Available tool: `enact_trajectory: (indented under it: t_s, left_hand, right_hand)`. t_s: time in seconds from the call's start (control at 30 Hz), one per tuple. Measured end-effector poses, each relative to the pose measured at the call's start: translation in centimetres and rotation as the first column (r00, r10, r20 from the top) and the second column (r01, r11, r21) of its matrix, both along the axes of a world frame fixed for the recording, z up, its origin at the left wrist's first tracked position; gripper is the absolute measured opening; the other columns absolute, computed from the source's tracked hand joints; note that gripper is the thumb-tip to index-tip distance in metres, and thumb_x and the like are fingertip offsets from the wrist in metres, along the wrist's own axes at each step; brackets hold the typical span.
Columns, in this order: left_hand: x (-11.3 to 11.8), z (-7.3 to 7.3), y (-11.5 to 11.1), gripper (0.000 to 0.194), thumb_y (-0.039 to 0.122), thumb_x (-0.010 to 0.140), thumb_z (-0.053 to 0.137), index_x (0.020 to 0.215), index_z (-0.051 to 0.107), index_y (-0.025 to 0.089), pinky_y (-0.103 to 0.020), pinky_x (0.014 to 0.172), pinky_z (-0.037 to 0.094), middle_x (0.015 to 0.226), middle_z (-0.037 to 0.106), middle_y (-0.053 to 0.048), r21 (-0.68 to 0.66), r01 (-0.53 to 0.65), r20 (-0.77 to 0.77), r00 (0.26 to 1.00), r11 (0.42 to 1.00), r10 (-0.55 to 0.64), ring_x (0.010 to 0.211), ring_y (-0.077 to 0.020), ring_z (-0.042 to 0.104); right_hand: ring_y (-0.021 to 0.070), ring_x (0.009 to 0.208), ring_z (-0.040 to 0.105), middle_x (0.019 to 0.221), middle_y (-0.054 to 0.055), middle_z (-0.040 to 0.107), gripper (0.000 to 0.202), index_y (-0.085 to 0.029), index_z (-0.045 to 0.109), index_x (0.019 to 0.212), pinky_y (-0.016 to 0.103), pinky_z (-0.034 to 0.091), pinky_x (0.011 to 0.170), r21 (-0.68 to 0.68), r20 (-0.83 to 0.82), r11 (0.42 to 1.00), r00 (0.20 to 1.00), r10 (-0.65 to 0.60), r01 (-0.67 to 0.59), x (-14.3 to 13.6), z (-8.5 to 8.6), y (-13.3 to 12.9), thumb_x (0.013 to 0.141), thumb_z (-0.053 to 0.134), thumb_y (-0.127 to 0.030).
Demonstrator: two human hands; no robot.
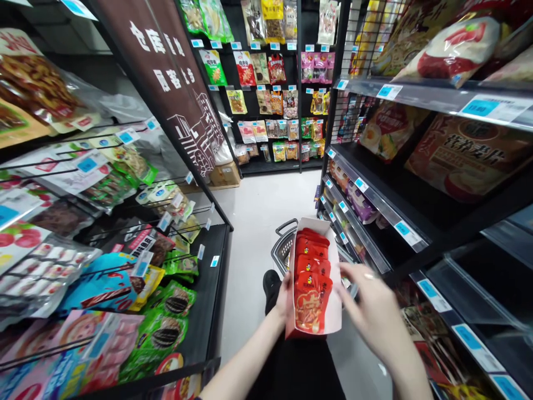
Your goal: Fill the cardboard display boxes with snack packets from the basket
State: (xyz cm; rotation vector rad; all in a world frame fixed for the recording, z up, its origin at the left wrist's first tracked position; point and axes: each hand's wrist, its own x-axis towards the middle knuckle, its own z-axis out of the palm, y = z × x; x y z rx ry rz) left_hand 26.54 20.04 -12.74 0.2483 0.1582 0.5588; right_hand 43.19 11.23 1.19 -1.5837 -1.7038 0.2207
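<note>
My left hand (284, 300) is closed around the left side of an open cardboard box (335, 303), pale inside. The box is tilted toward me, and red snack packets (313, 300) stand in a row inside it. Some of its fingers are hidden behind the box. My right hand (370, 303), slightly blurred, is at the box's right edge with thumb and forefinger apart. Nothing shows between those fingers; whether they touch the box I cannot tell. Beyond the box, a grey shopping basket (284, 247) is partly hidden by it.
A shelf rack with bagged snacks (170, 322) runs along my left, beside a brown printed panel (166, 72). Shelves on the right (375, 161) hold bags and price tags. Hanging packets fill the back rack (266, 128). A cardboard carton (225, 174) rests by the panel. Pale floor (254, 205) lies between.
</note>
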Motion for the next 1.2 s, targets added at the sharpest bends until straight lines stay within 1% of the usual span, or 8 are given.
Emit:
enact_trajectory:
  t_s: [0.23,0.37,0.47,0.63,0.87,0.97,1.07,1.2]
  left_hand:
    - [0.3,0.4,0.0,0.064,0.055,0.081,0.056,0.130,0.056,0.013,-0.048,0.110,0.028,0.128,0.062,-0.013,0.037,0.010,0.019,1.000,0.999,-0.010,0.129,-0.0356,0.046]
    - [0.4,0.4,0.1,0.065,0.055,0.081,0.056,0.126,0.058,0.008,-0.048,0.111,0.027,0.125,0.063,-0.016,0.042,0.047,0.032,0.998,0.998,-0.049,0.129,-0.0360,0.045]
    - [0.4,0.3,0.2,0.070,0.060,0.082,0.053,0.126,0.058,0.007,-0.049,0.110,0.028,0.125,0.062,-0.018,0.033,0.056,0.037,0.998,0.998,-0.057,0.126,-0.0362,0.048]
    - [0.0,0.2,0.2,0.079,0.069,0.080,0.049,0.129,0.055,0.007,-0.052,0.105,0.033,0.124,0.062,-0.019,0.020,0.069,0.030,0.997,0.997,-0.070,0.118,-0.0372,0.055]
    - [-0.5,-0.4,0.3,0.070,0.067,0.085,0.044,0.121,0.063,0.009,-0.046,0.104,0.037,0.114,0.069,-0.014,-0.006,0.121,0.056,0.991,0.993,-0.121,0.115,-0.0338,0.058]
    - [-0.6,-0.5,0.4,0.073,0.067,0.082,0.050,0.125,0.059,0.009,-0.045,0.106,0.035,0.120,0.066,-0.015,-0.027,0.153,0.077,0.986,0.988,-0.150,0.117,-0.0323,0.057]
    - [-0.6,-0.2,0.5,0.074,0.067,0.081,0.051,0.126,0.058,0.009,-0.044,0.107,0.035,0.122,0.065,-0.016,-0.048,0.165,0.091,0.983,0.985,-0.160,0.118,-0.0311,0.057]
    - [-0.8,0.1,0.5,0.068,0.064,0.081,0.053,0.123,0.060,0.011,-0.046,0.105,0.036,0.116,0.068,-0.015,-0.049,0.159,0.080,0.985,0.986,-0.155,0.115,-0.0320,0.059]
  right_hand:
    - [0.0292,0.086,0.063,0.099,0.015,0.064,0.035,-0.012,0.063,0.102,0.040,0.052,0.073,-0.296,0.493,0.947,0.870,0.037,0.127,-4.5,-2.1,3.3,0.068,0.069,-0.005]
    - [0.0181,0.075,0.062,0.087,0.003,0.062,0.010,-0.021,0.060,0.084,0.028,0.047,0.066,-0.365,0.149,0.922,0.969,0.198,-0.132,-2.2,0.4,1.5,0.082,0.057,-0.011]
    - [0.0164,0.075,0.061,0.083,0.002,0.063,0.013,-0.021,0.060,0.085,0.026,0.045,0.068,-0.263,-0.328,0.961,0.945,-0.005,-0.087,0.1,1.5,-0.4,0.091,0.052,-0.028]
    - [0.0118,0.058,0.059,0.079,0.000,0.066,0.021,-0.022,0.062,0.096,0.023,0.046,0.054,-0.043,-0.976,0.997,0.210,-0.057,0.071,2.7,-0.5,-1.5,0.082,0.067,-0.038]
    - [-0.0005,0.025,0.014,0.045,-0.014,0.036,0.020,-0.021,0.052,0.074,0.008,0.018,0.028,0.550,-0.684,0.835,-0.577,0.448,-0.003,2.0,-3.7,0.0,0.092,0.050,-0.015]
    - [-0.0003,0.026,0.013,0.047,-0.013,0.034,0.018,-0.021,0.052,0.077,0.008,0.019,0.029,0.512,-0.718,0.858,-0.527,0.456,0.044,2.1,-5.8,0.0,0.093,0.047,-0.015]
    - [0.0030,0.032,0.020,0.052,-0.011,0.034,0.018,-0.023,0.050,0.075,0.015,0.027,0.033,0.124,-0.987,0.979,-0.084,0.139,0.165,3.7,-9.7,-0.4,0.088,0.056,-0.035]
    - [0.0119,0.050,0.050,0.063,-0.003,0.053,0.036,-0.024,0.054,0.078,0.027,0.045,0.048,-0.183,-0.918,0.894,0.255,-0.305,0.409,6.6,-16.6,-1.8,0.072,0.062,-0.060]
